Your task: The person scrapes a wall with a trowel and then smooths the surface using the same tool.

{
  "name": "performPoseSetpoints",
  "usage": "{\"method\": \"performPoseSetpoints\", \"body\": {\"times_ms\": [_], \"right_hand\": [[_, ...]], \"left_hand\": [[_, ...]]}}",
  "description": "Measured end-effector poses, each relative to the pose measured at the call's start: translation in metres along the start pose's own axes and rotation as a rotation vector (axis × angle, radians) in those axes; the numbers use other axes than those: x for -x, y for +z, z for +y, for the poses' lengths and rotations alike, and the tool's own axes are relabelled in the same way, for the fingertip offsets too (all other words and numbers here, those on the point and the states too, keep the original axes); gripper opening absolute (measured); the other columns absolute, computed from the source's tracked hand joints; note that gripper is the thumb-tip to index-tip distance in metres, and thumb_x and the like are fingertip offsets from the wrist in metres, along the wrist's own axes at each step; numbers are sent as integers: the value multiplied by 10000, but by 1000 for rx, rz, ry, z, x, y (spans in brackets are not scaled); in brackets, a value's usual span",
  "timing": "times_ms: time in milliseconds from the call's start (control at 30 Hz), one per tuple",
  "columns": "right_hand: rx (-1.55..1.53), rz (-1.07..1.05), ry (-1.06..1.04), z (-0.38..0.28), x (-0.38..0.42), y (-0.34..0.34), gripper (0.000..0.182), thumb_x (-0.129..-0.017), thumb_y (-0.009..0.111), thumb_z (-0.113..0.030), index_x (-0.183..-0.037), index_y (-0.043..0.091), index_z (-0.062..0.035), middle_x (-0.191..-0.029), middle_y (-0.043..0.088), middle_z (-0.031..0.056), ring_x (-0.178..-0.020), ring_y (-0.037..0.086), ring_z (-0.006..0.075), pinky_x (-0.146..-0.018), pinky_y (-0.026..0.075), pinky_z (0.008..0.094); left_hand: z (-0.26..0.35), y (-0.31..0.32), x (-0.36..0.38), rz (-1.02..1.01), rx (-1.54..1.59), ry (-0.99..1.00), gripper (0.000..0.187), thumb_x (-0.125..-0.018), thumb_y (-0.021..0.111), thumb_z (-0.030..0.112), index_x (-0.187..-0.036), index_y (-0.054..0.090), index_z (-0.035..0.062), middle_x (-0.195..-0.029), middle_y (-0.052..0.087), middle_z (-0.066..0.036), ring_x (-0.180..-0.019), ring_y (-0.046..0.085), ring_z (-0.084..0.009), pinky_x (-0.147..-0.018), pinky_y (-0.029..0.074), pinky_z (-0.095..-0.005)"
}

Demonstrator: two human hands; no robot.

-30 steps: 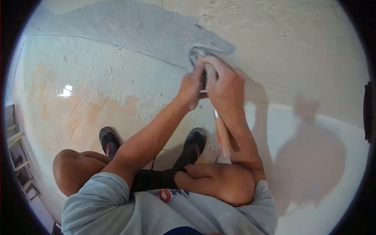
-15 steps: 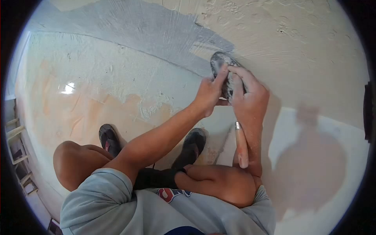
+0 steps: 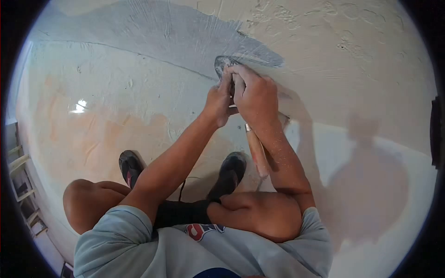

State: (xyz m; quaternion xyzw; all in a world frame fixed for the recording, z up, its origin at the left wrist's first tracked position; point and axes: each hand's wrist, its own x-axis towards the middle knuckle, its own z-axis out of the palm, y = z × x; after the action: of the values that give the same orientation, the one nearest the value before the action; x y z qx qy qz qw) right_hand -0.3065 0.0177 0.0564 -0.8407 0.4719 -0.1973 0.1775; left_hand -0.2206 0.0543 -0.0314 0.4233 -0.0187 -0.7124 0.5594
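A trowel (image 3: 224,62) with a dark, rounded blade smeared with white plaster lies against the lower wall. Its wooden handle (image 3: 256,153) points back along my right forearm, outside my palm. My left hand (image 3: 218,101) grips the blade from the left side, thumb on top. From the right, my right hand (image 3: 256,96) presses bent fingers onto the same blade, next to the left thumb. Much of the blade is hidden under both hands. Beyond its tip, a grey bare patch (image 3: 190,39) borders the cream plaster coat (image 3: 320,60).
The wall meets the pale, plaster-streaked floor (image 3: 106,116) along a dark seam. My shoes (image 3: 233,166) stand on that floor close below my hands. Timber framing (image 3: 23,180) shows at the far left, and my shadow (image 3: 368,185) falls at the right.
Both hands and the trowel have slid left along the wall, slightly upward. The handle has swung to a more slanted angle. More of the cream coat right of the grey patch is uncovered.
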Motion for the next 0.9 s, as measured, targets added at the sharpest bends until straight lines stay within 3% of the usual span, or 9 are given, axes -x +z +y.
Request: {"method": "performPoseSetpoints", "body": {"times_ms": [233,267,367,467,600,700,767,800,900], "right_hand": [[-158,108,33,10,19,-26,187,-989,601,-118,-1087,757,-89,-971,759,166,-882,748,373,-756,581,408],[-136,169,-26,13,23,-36,187,-987,609,-113,-1088,763,-80,-950,762,167,-851,760,345,-756,579,387],[-211,181,173,3,42,-71,187,-979,614,-73,-1097,758,-58,-994,768,161,-906,768,322,-771,584,366],[-74,283,65,9,53,-85,171,-970,621,-57,-1076,756,-53,-970,766,166,-873,770,317,-755,584,370],[-31,242,103,6,50,-84,172,-977,619,-80,-1078,758,-90,-961,761,161,-872,755,347,-743,582,384],[-14,201,-6,11,36,-50,190,-971,603,-88,-1086,741,-151,-944,753,149,-872,731,370,-730,581,440],[-88,116,48,5,25,-30,154,-977,609,-113,-1034,751,-102,-950,743,158,-845,726,386,-729,568,420],[-56,160,-47,6,19,-19,174,-975,572,-96,-1052,717,-151,-891,740,140,-814,718,385,-703,566,477],[-81,203,-84,9,19,-12,166,-974,571,-103,-1038,719,-142,-874,735,152,-814,716,394,-699,565,481]], "left_hand": [[-8,28,15,0,-75,4,642,-1003,529,691,-1096,668,71,-916,655,-55,-835,683,-209,-734,601,-430],[-9,39,22,-21,-46,11,634,-1005,554,664,-1085,666,44,-888,663,-55,-776,670,-186,-689,604,-416],[-18,63,30,-116,-65,-19,581,-1006,583,636,-1083,662,66,-863,669,-20,-710,647,-122,-607,581,-357],[-25,77,36,-200,-61,-31,554,-1006,589,635,-1129,655,99,-874,673,-8,-704,646,-119,-575,546,-319],[-25,78,38,-174,-31,-8,562,-1015,581,625,-1133,650,79,-915,679,-27,-753,672,-145,-591,565,-341],[-20,52,25,-84,-20,-9,631,-1018,555,637,-1117,664,23,-928,674,-66,-821,691,-197,-668,606,-402],[-16,19,4,-97,-85,-12,654,-1016,538,655,-1109,664,21,-947,673,-63,-844,693,-197,-695,609,-415],[-11,17,4,-87,-42,46,679,-1009,528,682,-1115,660,25,-972,669,-62,-857,693,-201,-709,600,-402],[-3,15,9,-35,-118,5,696,-1003,519,702,-1122,658,31,-986,668,-66,-878,694,-210,-748,593,-404]]}}
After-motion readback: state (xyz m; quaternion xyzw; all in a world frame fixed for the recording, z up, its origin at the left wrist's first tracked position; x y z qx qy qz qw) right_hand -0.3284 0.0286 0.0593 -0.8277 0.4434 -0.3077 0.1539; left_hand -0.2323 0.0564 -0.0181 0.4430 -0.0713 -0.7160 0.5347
